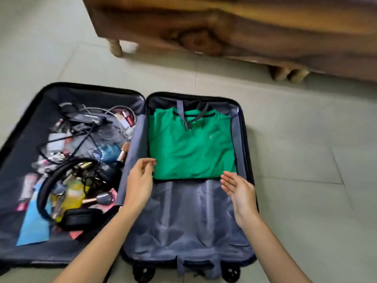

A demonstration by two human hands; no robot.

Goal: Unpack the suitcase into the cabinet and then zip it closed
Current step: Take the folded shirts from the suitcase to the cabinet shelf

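Green folded shirt (191, 146) just beyond both empty, spread hands, left (140, 180) and right (238, 193); grey strap (181, 113) crosses its collar; black headphones (67, 193) clutter left.

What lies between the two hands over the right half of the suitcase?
In the head view, the near edge of the folded green shirt and bare grey lining lie between the left hand and right hand.

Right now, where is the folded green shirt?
The folded green shirt lies in the right half of the open suitcase, at its far end, between the left hand and right hand.
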